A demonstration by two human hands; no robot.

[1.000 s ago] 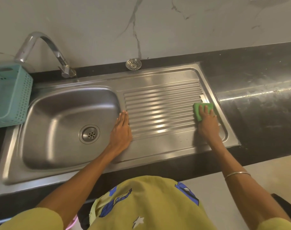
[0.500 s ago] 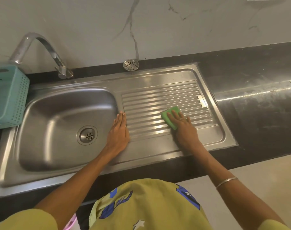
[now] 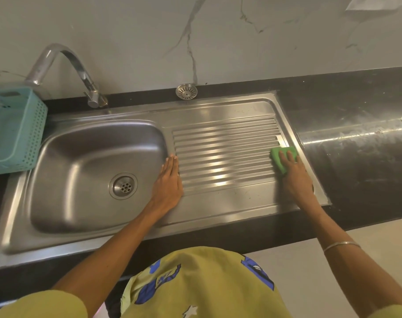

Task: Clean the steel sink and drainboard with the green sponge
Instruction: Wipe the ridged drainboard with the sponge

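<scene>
Right hand (image 3: pixel 295 177) pressing flat on the green sponge (image 3: pixel 278 159) at the drainboard's (image 3: pixel 225 154) right-of-centre edge, left hand (image 3: pixel 169 182) spread empty beside the sink (image 3: pixel 89 180): I'd stroke along the ribs.

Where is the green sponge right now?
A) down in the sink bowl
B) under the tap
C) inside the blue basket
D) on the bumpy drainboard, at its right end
D: the right hand presses the green sponge onto the right end of the ridged drainboard.
</scene>
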